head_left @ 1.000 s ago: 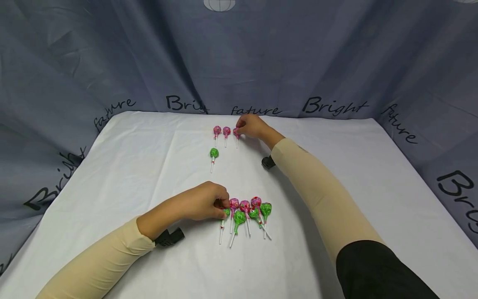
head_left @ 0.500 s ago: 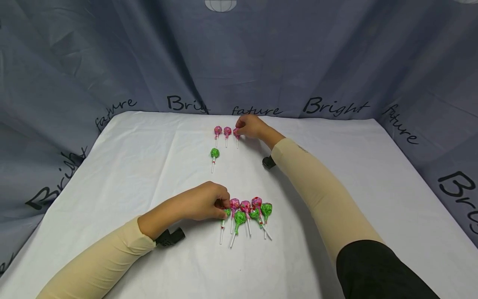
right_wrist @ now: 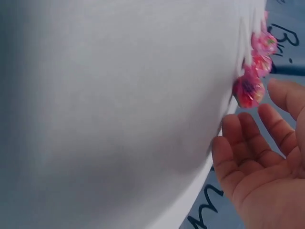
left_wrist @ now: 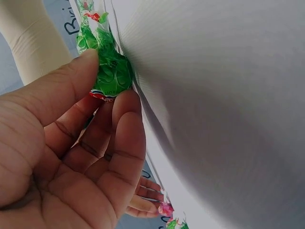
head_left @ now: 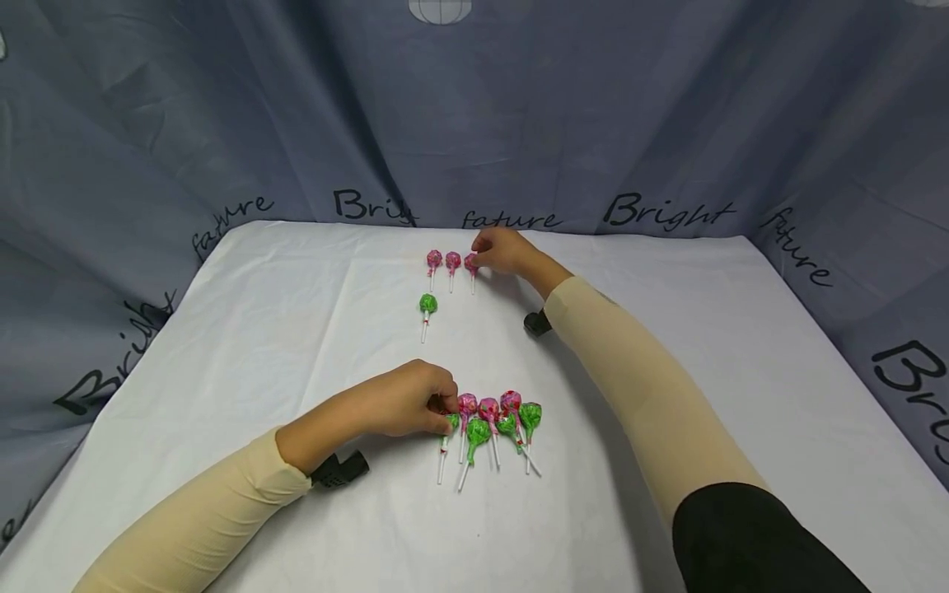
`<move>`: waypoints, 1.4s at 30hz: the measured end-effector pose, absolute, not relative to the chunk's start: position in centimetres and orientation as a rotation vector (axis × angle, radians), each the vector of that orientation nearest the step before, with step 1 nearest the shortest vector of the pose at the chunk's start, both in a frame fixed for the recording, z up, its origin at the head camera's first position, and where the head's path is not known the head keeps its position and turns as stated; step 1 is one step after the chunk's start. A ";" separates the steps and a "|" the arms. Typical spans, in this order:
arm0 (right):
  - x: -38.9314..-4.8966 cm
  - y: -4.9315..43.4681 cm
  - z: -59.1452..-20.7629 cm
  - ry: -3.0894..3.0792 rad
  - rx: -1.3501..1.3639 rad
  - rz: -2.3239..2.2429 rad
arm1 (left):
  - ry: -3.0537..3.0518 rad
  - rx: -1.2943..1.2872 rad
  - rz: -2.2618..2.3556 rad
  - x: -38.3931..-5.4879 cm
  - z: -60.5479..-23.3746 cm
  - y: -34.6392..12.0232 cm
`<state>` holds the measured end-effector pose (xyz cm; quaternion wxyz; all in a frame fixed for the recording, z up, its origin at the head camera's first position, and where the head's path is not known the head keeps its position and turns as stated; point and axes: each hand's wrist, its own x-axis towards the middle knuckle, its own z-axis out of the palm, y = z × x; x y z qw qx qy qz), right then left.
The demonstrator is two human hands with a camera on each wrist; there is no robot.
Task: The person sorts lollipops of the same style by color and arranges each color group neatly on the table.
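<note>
My left hand point(head_left: 411, 399) is at the near group of lollipops. Its thumb and fingers pinch the head of a green lollipop point(left_wrist: 114, 74), whose white stick points toward me. At the far side, my right hand point(head_left: 504, 249) is beside the rightmost pink lollipop point(right_wrist: 249, 90) in a row of three. In the right wrist view its fingers are loosely bent around the head's end, with a small gap showing. Below that row lies a single green lollipop point(head_left: 427, 304). Beside my left hand lie three pink lollipops, one of them a middle pink lollipop point(head_left: 488, 408), and several green ones, including a green lollipop point(head_left: 478, 431).
A white cloth point(head_left: 245, 346) covers the table. Behind and at the sides hangs a grey-blue curtain point(head_left: 534, 123) with printed lettering. Each wrist wears a black camera, such as the left camera point(head_left: 339, 469). The near lollipops lie close together, some sticks crossing.
The head view shifts very slightly. Both hands stay at the same lollipops, and none of the lollipops visibly moves on the cloth.
</note>
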<state>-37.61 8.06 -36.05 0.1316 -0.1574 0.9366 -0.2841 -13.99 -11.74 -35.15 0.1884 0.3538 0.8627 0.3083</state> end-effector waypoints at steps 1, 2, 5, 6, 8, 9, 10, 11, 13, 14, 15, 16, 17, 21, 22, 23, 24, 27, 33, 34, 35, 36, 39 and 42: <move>-37.5 8.3 -36.0 2.718 -0.448 -0.839 | 2.426 0.995 0.866 -14.0 -35.2 -11.7; -37.4 8.7 -35.9 2.717 -0.442 -0.857 | 2.425 0.995 0.866 -14.0 -35.2 -11.7; -36.7 9.7 -35.5 2.712 -0.457 -0.931 | 2.428 0.990 0.869 -13.9 -35.3 -11.6; -36.4 10.0 -35.4 2.712 -0.462 -0.950 | 2.429 0.991 0.869 -13.9 -35.3 -11.7; -35.4 10.6 -35.2 2.714 -0.476 -0.979 | 2.431 0.991 0.872 -13.9 -35.3 -11.7; -34.9 10.9 -35.1 2.712 -0.481 -0.985 | 2.430 0.989 0.875 -13.9 -35.3 -11.7; -34.3 11.2 -35.0 2.711 -0.489 -0.985 | 2.428 0.988 0.878 -13.9 -35.3 -11.7; -33.7 11.5 -35.0 2.708 -0.498 -0.985 | 2.426 0.987 0.880 -13.9 -35.4 -11.7; -32.3 12.1 -34.9 2.701 -0.508 -0.981 | 2.423 0.985 0.885 -13.9 -35.4 -11.7; -31.4 12.3 -34.7 2.697 -0.527 -0.969 | 2.422 0.983 0.884 -13.9 -35.4 -11.7; -30.6 12.6 -34.6 2.694 -0.548 -0.955 | 2.421 0.983 0.882 -13.9 -35.4 -11.7; -29.7 12.9 -34.5 2.698 -0.575 -0.940 | 2.421 0.983 0.880 -13.9 -35.4 -11.7; -28.9 13.1 -34.4 2.700 -0.605 -0.925 | 2.424 0.986 0.877 -13.9 -35.4 -11.7; -25.4 13.9 -33.8 2.691 -0.736 -0.886 | 2.438 0.992 0.861 -13.9 -35.4 -11.7; -24.7 14.0 -33.7 2.689 -0.771 -0.878 | 2.442 0.996 0.858 -14.0 -35.4 -11.8; -24.0 14.2 -33.6 2.680 -0.804 -0.879 | 2.445 0.999 0.858 -14.0 -35.4 -11.8; -23.3 14.4 -33.6 2.667 -0.825 -0.885 | 2.447 1.002 0.858 -14.0 -35.4 -11.8; -21.6 15.0 -33.7 2.638 -0.883 -0.886 | 2.448 1.007 0.862 -14.0 -35.3 -11.8; -18.7 16.2 -34.2 2.586 -0.920 -0.869 | 2.434 1.004 0.871 -13.9 -35.3 -11.7; -18.3 16.4 -34.3 2.582 -0.918 -0.856 | 2.434 1.005 0.870 -13.9 -35.3 -11.7; -17.8 16.5 -34.3 2.578 -0.922 -0.834 | 2.433 1.009 0.870 -13.9 -35.3 -11.6; -17.4 16.7 -34.3 2.576 -0.934 -0.804 | 2.434 1.014 0.868 -13.9 -35.4 -11.6; -16.2 16.9 -34.4 2.570 -0.957 -0.702 | 2.435 1.014 0.861 -14.0 -35.5 -11.5; -15.3 17.0 -34.4 2.564 -0.975 -0.638 | 2.432 1.017 0.854 -14.0 -35.5 -11.4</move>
